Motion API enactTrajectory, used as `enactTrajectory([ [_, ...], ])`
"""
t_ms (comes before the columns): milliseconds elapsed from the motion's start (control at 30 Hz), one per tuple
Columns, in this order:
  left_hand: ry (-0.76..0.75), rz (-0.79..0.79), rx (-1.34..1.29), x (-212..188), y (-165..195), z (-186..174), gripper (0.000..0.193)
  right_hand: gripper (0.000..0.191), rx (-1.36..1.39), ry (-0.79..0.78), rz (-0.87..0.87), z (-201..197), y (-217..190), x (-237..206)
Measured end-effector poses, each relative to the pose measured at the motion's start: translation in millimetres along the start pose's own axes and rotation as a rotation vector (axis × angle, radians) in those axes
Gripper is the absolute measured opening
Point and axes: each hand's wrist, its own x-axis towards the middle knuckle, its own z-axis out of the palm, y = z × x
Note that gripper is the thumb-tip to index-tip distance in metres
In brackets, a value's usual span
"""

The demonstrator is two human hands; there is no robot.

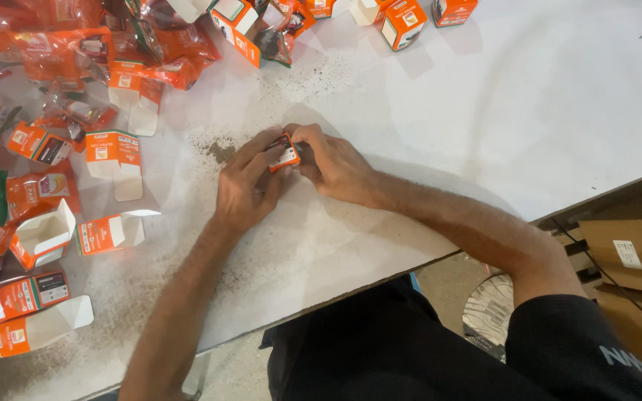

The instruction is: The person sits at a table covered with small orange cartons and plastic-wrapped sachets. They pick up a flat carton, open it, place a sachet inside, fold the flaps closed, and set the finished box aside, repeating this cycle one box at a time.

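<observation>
Orange cardboard box (284,154) pinched between left hand (245,186) and right hand (336,165).

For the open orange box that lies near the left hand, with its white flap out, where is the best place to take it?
Probably across the closed orange body of the open orange box, coming from above with fingers on its two long sides. It lies flat on the white table, and its white flap sticks out to the right and looks thin. Both the left hand and right hand now hold a small box.
</observation>
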Motion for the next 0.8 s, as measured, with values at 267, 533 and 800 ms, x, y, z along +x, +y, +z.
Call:
enactTrajectory([
  [267, -0.025, 0.212, 0.091, 1.4, 7.3, -8.8, 0.034, 0.057, -0.035, -0.002, -0.055, -2.5, -1.7, 0.0],
  [533, 0.042, 0.05, 0.0, -1.3, -19.4, 9.7, 0.021, 0.059, -0.035, -0.02, -0.044, 10.3, 28.3, 4.6],
  [800, -0.132, 0.092, 0.197, -15.3, -19.0, 12.4, 0.031, 0.042, -0.093, -0.03, -0.103, 10.4, 32.9, 1.3],
])
